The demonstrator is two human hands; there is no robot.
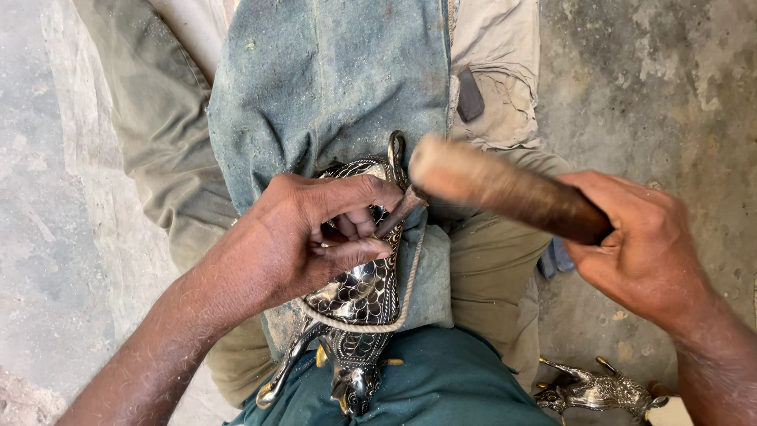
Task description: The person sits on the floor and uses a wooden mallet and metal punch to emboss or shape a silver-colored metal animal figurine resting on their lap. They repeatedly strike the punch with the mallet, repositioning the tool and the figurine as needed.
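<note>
My left hand (303,237) presses down on a dark metal animal figurine (359,296) with a silvery scale pattern, lying on my lap. Its fingers pinch a thin metal chisel (398,211) whose tip rests on the figurine's body. My right hand (643,244) grips the dark end of a thick wooden mallet handle (505,189), which points left and hovers just over the chisel's upper end. A cord (406,296) loops around the figurine. The figurine's head and brass-tipped legs stick out near my waist.
A worn blue-grey cloth (331,79) covers my khaki trousers (158,118) beneath the figurine. A second similar metal figurine (599,390) lies on the concrete floor (670,87) at the lower right, beside my right forearm.
</note>
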